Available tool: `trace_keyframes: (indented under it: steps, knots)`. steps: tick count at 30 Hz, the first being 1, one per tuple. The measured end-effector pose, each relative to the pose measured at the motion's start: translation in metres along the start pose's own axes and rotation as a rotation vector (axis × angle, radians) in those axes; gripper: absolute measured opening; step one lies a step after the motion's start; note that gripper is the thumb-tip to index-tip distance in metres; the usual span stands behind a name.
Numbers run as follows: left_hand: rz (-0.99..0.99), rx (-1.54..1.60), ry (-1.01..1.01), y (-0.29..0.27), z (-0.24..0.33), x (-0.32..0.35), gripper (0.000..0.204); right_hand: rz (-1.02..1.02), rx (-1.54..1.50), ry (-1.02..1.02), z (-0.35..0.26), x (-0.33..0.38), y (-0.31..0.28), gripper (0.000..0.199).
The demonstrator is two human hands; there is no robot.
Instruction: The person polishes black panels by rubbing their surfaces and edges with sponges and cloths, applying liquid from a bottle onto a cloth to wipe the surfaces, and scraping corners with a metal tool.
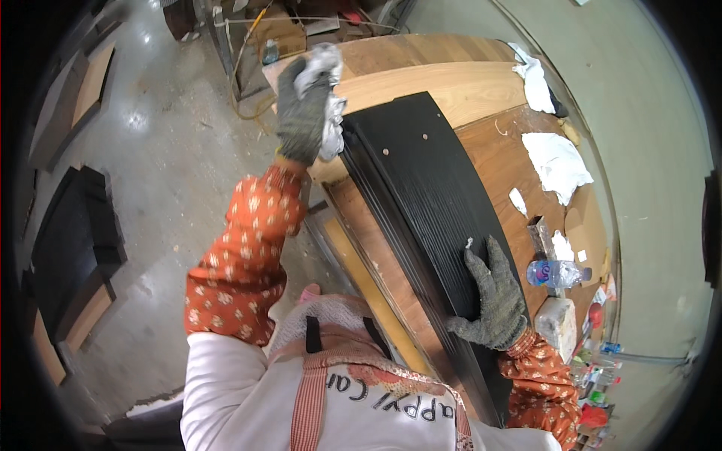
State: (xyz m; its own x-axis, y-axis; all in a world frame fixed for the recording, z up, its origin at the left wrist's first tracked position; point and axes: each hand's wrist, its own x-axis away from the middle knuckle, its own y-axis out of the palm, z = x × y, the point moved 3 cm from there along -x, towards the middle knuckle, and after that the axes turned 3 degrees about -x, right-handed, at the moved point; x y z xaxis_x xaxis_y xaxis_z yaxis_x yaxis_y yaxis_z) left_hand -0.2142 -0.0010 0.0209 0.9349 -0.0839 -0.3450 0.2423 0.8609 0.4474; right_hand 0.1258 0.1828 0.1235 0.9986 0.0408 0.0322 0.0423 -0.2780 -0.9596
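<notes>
Black wood-grain panel (421, 188) lies on the table (481, 139), long axis diagonal: far end up toward the left hand (301, 113), near end running down to the right, beneath the right forearm. Left hand, gloved in grey, has its fingers wrapped round a crumpled white rag (331, 128); it sits just beyond the left corner of the panel's far end, the rag beside that corner. Whether rag and panel touch: cannot tell. Right hand (492, 301), also gloved, has fingers spread and nothing in its grasp; it appears to rest palm down on the near half of the panel, thumb toward the grooved left edge. Of the two, the left is nearer the far end, the right nearer the person's body. Two small round light marks show on the panel's far half. A pale plank (429, 86) lies across the table past the far end. Containers: clear plastic bottle (553, 273) on its side, right of the panel, contents not discernible; more clear bottles (602, 372) clustered at lower right, contents too small to tell. Between panel and wall: rectangular metal tube (540, 237), spread white cloth (556, 165).
</notes>
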Motion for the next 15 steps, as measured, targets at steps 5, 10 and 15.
trace_keyframes:
  steps: [5, 10, 15]
  knots:
    - [0.008, -0.409, 0.222, 0.034, 0.015, 0.056, 0.055, -0.052, 0.001, 0.058, -0.002, 0.003, -0.003, 0.107]
    - [0.081, -0.201, 0.051, 0.036, 0.007, 0.048, 0.053, -0.033, 0.024, 0.022, 0.0, 0.002, -0.002, 0.107]
    - [0.062, -0.27, 0.148, 0.031, 0.043, 0.005, 0.025, 0.001, 0.015, 0.031, 0.006, 0.005, -0.004, 0.107]
